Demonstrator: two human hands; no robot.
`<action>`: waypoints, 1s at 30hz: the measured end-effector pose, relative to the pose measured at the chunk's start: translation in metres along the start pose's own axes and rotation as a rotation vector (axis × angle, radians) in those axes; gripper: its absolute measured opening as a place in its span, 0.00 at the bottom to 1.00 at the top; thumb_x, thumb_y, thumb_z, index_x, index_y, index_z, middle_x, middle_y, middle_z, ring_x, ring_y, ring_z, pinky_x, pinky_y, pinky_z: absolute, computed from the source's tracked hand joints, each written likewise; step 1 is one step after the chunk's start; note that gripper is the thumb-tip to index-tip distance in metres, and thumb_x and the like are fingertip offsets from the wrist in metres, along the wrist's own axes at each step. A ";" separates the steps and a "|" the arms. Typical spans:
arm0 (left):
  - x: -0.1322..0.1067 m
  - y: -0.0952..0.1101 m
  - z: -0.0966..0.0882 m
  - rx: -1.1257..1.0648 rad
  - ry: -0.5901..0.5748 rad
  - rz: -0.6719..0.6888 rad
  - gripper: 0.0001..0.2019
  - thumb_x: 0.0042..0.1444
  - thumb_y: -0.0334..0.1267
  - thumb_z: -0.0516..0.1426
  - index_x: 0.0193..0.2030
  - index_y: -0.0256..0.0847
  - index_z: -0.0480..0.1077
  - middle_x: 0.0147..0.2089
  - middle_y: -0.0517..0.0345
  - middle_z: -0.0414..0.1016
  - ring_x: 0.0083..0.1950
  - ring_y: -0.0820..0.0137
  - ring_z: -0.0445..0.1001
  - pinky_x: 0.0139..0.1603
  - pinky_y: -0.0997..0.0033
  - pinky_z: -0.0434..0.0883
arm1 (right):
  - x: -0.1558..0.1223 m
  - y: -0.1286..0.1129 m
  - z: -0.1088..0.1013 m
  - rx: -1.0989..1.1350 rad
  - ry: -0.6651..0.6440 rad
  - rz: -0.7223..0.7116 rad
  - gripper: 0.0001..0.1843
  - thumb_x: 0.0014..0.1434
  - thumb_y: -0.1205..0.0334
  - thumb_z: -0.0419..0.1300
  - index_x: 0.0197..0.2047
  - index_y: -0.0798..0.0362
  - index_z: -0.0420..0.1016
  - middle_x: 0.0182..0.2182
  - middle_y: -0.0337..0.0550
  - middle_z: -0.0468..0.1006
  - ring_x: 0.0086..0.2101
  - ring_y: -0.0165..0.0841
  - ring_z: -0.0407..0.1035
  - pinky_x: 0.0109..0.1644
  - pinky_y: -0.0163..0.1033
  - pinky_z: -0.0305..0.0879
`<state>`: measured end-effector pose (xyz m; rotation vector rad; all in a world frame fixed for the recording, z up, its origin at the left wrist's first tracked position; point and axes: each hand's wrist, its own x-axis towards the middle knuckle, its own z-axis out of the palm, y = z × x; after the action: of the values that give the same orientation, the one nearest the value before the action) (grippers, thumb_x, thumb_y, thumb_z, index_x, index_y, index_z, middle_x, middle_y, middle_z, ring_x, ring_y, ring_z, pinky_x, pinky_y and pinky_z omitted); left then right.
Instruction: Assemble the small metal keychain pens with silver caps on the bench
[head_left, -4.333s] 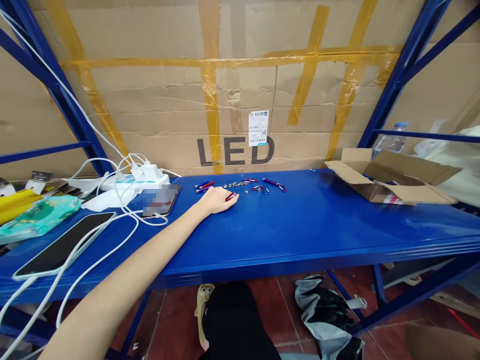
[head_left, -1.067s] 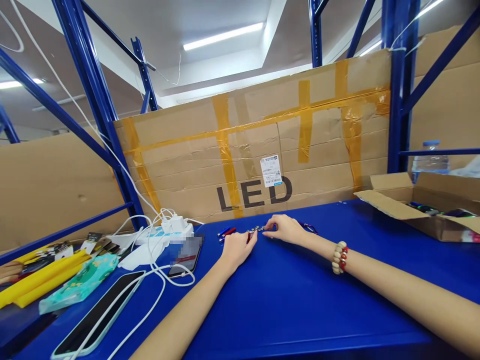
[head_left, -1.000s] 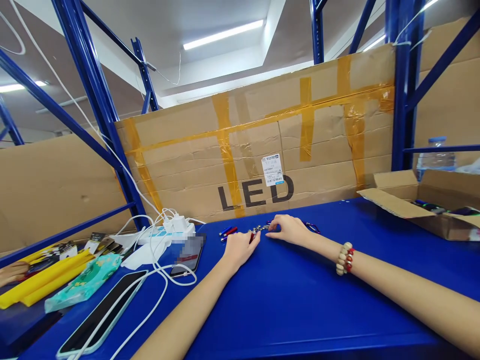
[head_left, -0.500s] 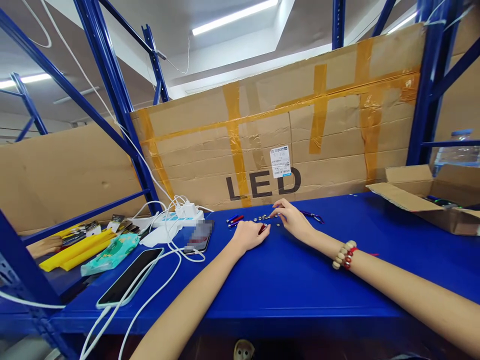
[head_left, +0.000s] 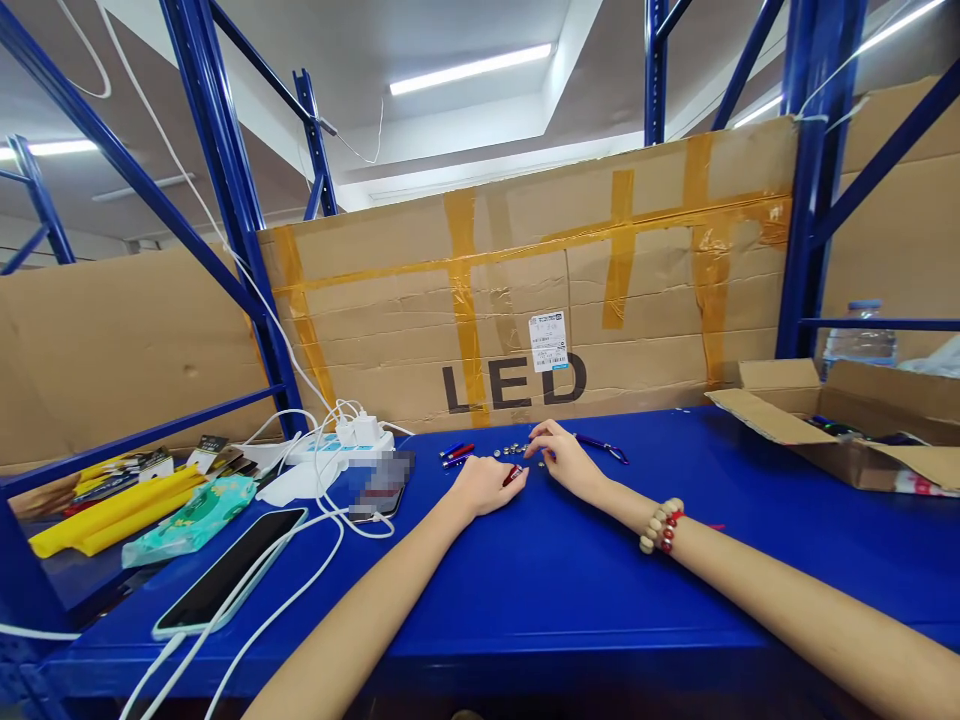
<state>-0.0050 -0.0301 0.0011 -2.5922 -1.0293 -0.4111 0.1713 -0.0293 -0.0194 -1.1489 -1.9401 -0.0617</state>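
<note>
My left hand (head_left: 486, 487) rests on the blue tabletop, fingers closed around a small red metallic tube (head_left: 513, 475) that partly shows at the thumb. Just right of it, my right hand (head_left: 568, 460) has its fingers bent and brought together near the tube's end; anything between those fingertips is too small to make out. Several tiny round silver pieces (head_left: 514, 449) lie scattered behind and between both hands. Left of them are small blue and red tubes (head_left: 457, 455) with shiny ends. A slim dark-blue thing with a looped end (head_left: 604, 446) lies behind my right hand.
On the left are a phone (head_left: 229, 575) with white cables, a second phone (head_left: 382, 487), a power strip (head_left: 352, 447), a green packet (head_left: 191, 520) and yellow rolls (head_left: 120, 510). An opened cardboard box (head_left: 855, 460) stands right. A cardboard wall (head_left: 375, 310) closes the back.
The camera view has shifted, so everything sits a little further left. My right hand's fingertips are closer to the red tube in my left hand, which keeps its hold.
</note>
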 end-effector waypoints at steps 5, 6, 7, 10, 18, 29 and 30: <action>0.001 -0.001 0.001 0.006 -0.016 0.000 0.24 0.59 0.46 0.40 0.25 0.38 0.70 0.27 0.52 0.75 0.29 0.68 0.72 0.28 0.73 0.59 | 0.001 0.001 0.001 0.111 0.022 0.117 0.27 0.37 0.86 0.43 0.28 0.53 0.76 0.35 0.44 0.66 0.38 0.31 0.66 0.33 0.31 0.66; 0.001 -0.001 0.001 0.011 -0.019 0.003 0.24 0.59 0.46 0.40 0.25 0.38 0.70 0.27 0.52 0.75 0.29 0.68 0.72 0.27 0.73 0.59 | 0.001 0.001 0.001 0.135 0.030 0.134 0.26 0.37 0.86 0.44 0.28 0.53 0.76 0.35 0.44 0.66 0.38 0.31 0.66 0.33 0.32 0.67; 0.001 -0.001 0.001 0.016 -0.019 0.007 0.24 0.59 0.46 0.40 0.25 0.38 0.70 0.27 0.52 0.75 0.29 0.68 0.72 0.27 0.73 0.59 | 0.001 0.001 0.001 0.170 0.038 0.158 0.26 0.37 0.85 0.44 0.27 0.52 0.76 0.35 0.43 0.67 0.38 0.31 0.66 0.34 0.32 0.67; 0.002 -0.001 0.001 0.034 -0.021 0.013 0.24 0.60 0.46 0.39 0.26 0.39 0.71 0.27 0.51 0.75 0.29 0.67 0.73 0.27 0.72 0.59 | 0.001 0.000 0.000 0.311 0.052 0.273 0.23 0.37 0.84 0.46 0.27 0.53 0.76 0.37 0.43 0.70 0.36 0.30 0.69 0.35 0.33 0.69; 0.002 0.000 0.001 0.044 -0.038 0.011 0.25 0.60 0.46 0.38 0.26 0.38 0.71 0.27 0.50 0.75 0.29 0.66 0.73 0.27 0.72 0.59 | 0.005 0.003 0.001 0.519 0.081 0.409 0.17 0.36 0.82 0.54 0.26 0.54 0.76 0.30 0.39 0.77 0.34 0.33 0.71 0.43 0.37 0.68; 0.002 -0.001 0.001 0.051 -0.042 0.029 0.24 0.60 0.46 0.39 0.27 0.39 0.71 0.27 0.52 0.75 0.28 0.67 0.72 0.26 0.73 0.58 | 0.003 0.000 -0.001 0.792 0.062 0.511 0.12 0.35 0.73 0.63 0.28 0.55 0.75 0.34 0.43 0.77 0.38 0.35 0.70 0.44 0.40 0.66; 0.002 -0.001 0.002 0.054 -0.040 0.029 0.24 0.60 0.46 0.39 0.27 0.39 0.71 0.26 0.52 0.75 0.28 0.67 0.72 0.26 0.73 0.58 | 0.003 -0.002 -0.001 0.821 0.052 0.524 0.12 0.35 0.73 0.63 0.28 0.55 0.75 0.34 0.43 0.77 0.39 0.35 0.69 0.44 0.40 0.66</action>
<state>-0.0038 -0.0275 0.0008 -2.5740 -1.0008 -0.3215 0.1702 -0.0287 -0.0163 -1.0086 -1.3286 0.8884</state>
